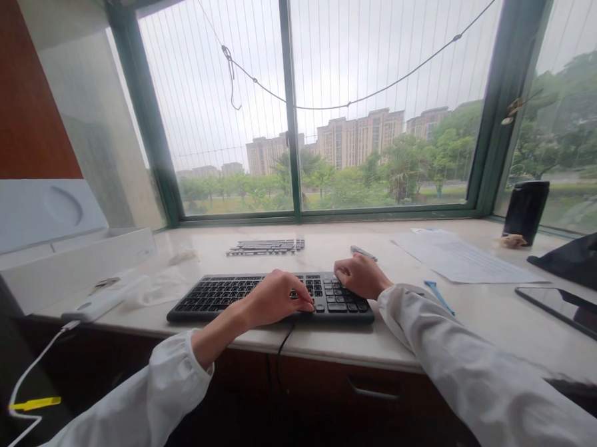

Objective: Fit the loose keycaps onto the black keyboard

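Observation:
A black keyboard [207, 296] lies along the front of the white counter. Much of its left part shows bare key sockets, while keycaps sit on the number pad [340, 301]. My left hand [277, 296] reaches over the keyboard, thumb and fingers pinched together at the keys just left of the number pad; whatever is between the fingertips is hidden. My right hand [361, 275] is closed over the keyboard's upper right corner, its fingers curled against the edge and top keys. Behind the keyboard, loose dark keycaps [266, 246] are laid out in rows.
On the right are printed papers [450, 259], a blue strip-like tool [439, 296], a small grey object [363, 252], a tablet or phone [573, 312] and a black cylinder [525, 211]. A white box [80, 265] and power strip [105, 297] stand left. A black cable [283, 344] hangs over the front edge.

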`<control>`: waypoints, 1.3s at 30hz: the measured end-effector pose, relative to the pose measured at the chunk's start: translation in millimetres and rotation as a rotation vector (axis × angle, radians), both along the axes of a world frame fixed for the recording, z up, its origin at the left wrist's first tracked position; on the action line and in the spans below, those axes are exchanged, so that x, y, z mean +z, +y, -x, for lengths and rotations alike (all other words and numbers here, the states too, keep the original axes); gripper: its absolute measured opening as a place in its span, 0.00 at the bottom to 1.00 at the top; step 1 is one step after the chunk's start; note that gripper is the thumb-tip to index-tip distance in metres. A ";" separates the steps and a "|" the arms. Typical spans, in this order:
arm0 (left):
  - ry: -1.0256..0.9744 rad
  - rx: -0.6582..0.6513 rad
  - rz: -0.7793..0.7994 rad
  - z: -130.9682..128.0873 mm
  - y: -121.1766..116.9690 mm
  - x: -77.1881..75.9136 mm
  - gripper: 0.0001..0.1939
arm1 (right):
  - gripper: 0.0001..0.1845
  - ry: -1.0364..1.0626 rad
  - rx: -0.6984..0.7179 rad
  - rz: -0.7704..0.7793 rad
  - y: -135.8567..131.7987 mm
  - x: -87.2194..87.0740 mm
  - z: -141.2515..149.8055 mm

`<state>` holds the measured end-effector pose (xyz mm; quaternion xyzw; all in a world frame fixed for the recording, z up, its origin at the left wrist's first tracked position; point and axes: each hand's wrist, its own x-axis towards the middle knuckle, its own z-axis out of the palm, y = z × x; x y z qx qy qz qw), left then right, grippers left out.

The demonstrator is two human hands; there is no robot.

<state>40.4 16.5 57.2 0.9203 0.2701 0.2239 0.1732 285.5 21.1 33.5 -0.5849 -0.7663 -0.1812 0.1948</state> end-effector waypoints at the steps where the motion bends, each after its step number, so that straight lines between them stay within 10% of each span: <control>1: 0.007 -0.005 0.014 -0.2 4.4 2.5 0.09 | 0.14 -0.005 -0.004 -0.006 -0.2 0.0 0.0; 9: 0.317 0.368 -0.199 -13.7 108.6 29.6 0.09 | 0.14 -0.050 -0.043 -0.017 -1.6 3.3 0.9; 20: 0.476 0.480 -0.205 -53.0 207.1 10.0 0.11 | 0.14 -0.007 -0.071 -0.065 -2.1 4.0 -1.3; 31: 0.490 0.421 -0.178 -55.2 225.0 2.3 0.10 | 0.14 0.009 -0.047 -0.064 -4.1 6.1 2.3; 39: 0.361 0.277 -0.172 -42.2 180.1 28.5 0.11 | 0.14 -0.007 -0.052 -0.094 -5.6 7.0 1.9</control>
